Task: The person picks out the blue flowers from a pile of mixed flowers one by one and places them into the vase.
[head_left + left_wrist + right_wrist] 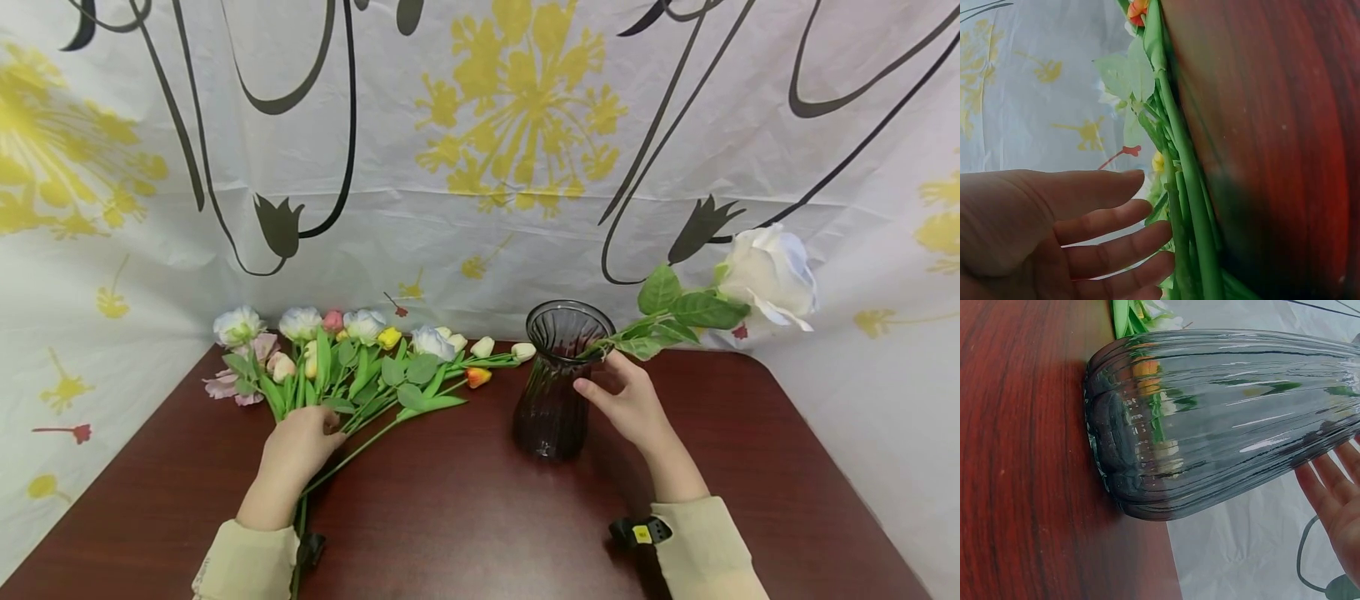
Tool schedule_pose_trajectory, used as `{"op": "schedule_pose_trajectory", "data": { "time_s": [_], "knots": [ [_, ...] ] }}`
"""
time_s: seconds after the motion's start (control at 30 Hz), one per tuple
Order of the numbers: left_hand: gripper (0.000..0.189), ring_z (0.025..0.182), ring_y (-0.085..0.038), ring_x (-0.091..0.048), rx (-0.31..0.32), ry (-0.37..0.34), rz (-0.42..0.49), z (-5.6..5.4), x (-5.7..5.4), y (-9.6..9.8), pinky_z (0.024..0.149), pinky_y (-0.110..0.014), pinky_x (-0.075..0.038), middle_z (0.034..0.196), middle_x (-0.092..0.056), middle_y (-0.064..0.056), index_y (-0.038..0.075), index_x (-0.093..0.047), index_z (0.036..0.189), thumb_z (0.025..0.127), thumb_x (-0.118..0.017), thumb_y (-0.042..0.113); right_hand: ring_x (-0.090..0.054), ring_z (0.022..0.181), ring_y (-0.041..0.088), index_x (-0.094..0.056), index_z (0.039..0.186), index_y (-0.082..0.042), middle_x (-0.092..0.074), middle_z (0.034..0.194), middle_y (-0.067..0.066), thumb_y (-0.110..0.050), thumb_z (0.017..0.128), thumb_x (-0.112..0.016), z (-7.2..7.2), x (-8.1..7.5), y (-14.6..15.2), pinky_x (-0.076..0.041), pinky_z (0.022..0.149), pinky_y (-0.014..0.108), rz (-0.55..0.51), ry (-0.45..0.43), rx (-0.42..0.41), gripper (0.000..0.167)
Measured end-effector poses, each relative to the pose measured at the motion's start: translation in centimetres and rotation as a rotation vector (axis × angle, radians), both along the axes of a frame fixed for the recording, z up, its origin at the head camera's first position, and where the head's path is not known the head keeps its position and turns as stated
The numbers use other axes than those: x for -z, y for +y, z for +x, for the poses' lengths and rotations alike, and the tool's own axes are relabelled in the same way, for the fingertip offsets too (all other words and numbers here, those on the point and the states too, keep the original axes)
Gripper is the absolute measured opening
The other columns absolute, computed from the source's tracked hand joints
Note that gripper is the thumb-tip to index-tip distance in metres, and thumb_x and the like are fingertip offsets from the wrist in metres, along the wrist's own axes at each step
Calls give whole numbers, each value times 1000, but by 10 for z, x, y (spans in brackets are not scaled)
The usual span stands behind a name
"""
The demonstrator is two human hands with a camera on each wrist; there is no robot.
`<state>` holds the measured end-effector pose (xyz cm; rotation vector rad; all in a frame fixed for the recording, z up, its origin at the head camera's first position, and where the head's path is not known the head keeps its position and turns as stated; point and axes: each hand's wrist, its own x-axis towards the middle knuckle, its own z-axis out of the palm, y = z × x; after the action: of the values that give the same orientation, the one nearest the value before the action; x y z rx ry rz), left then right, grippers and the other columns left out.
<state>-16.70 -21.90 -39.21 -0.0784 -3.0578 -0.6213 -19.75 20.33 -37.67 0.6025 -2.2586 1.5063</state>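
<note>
A smoky grey ribbed glass vase (551,408) stands upright on the table. In it leans a single white rose (768,275), its leafy stem over the right side of the rim and its bloom far out to the right. My right hand (626,404) is at the vase's neck; in the right wrist view its fairly straight fingers (1329,481) touch the glass. On the left, my left hand (296,446) reaches over a loose pile of artificial flowers (367,367). The left wrist view has its fingers extended beside green stems (1194,206), with none gripped.
The pile mixes pale blue-white blooms (300,323), an orange tulip (477,377), white tulips and pink flowers, along the back left of the brown table (465,517). A patterned cloth (360,225) hangs behind the table. Black wrist devices (641,532) sit at both sleeves.
</note>
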Motion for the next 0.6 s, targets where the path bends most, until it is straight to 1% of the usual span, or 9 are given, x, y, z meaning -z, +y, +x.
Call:
{"op": "schedule_pose_trajectory", "data": {
  "time_s": [0.03, 0.07, 0.17, 0.2, 0.27, 0.3, 0.37, 0.47, 0.6],
  "knots": [
    [12, 61, -20, -52, -3, -15, 1, 0, 0, 0, 55, -39, -44, 73, -59, -6, 4, -65, 79, 84, -72, 13, -58, 100, 6, -57, 127, 2, -62, 115, 12, 3, 85, -70, 0, 0, 0, -48, 82, 20, 1, 0, -3, 44],
    [13, 59, -18, -48, -4, -25, -1, 0, 0, 0, 54, -37, -42, 70, -56, -3, 6, -64, 76, 83, -73, 12, -58, 100, 6, -57, 127, 3, -62, 115, 10, 3, 85, -69, 0, 1, 1, -48, 82, 20, 0, 0, -5, 44],
    [36, 52, -13, -32, -9, -58, -3, 1, -1, 0, 49, -31, -31, 58, -34, 4, 12, -46, 59, 83, -73, 11, -58, 100, 5, -57, 126, 3, -62, 115, 6, 3, 85, -70, -1, 1, 1, -48, 82, 19, -1, 2, -8, 44],
    [43, 52, -13, -24, -12, -68, -2, 2, 0, 0, 49, -30, -26, 58, -25, 5, 15, -39, 57, 83, -73, 11, -58, 100, 5, -57, 126, 3, -62, 115, 7, 3, 84, -70, -1, 1, 1, -48, 82, 19, 0, 1, -9, 44],
    [48, 52, -12, -22, -14, -72, -3, 3, -1, 0, 48, -29, -24, 56, -22, 6, 17, -35, 55, 82, -73, 10, -58, 99, 5, -57, 127, 3, -61, 115, 9, 3, 85, -70, -1, 1, 1, -48, 82, 19, 2, -1, -10, 44],
    [52, 52, -12, -18, -19, -80, -2, 3, 0, 0, 48, -28, -22, 57, -17, 6, 18, -30, 55, 82, -74, 10, -58, 99, 6, -57, 127, 3, -61, 115, 10, 3, 85, -70, -1, 1, 1, -48, 82, 19, 2, -2, -11, 44],
    [53, 52, -12, -16, -22, -89, -4, 4, -1, 0, 48, -28, -21, 57, -16, 6, 18, -29, 54, 82, -74, 10, -58, 99, 6, -57, 127, 3, -61, 116, 15, 3, 85, -69, -1, 0, 0, -47, 82, 19, 5, -4, -11, 44],
    [52, 51, -11, -17, -26, -109, -14, 5, -1, 0, 47, -27, -23, 54, -18, 6, 18, -32, 52, 81, -75, 9, -58, 99, 6, -56, 127, 4, -61, 116, 18, 5, 85, -69, 0, -1, 0, -47, 82, 19, 9, 0, -9, 44],
    [50, 49, -11, -18, -22, -123, -29, 6, -2, 0, 46, -27, -24, 52, -20, 6, 17, -34, 51, 80, -73, 7, -58, 99, 6, -56, 127, 5, -61, 117, 19, 6, 85, -68, 1, -2, -1, -47, 82, 18, 0, 7, -14, 44]
  ]
}}
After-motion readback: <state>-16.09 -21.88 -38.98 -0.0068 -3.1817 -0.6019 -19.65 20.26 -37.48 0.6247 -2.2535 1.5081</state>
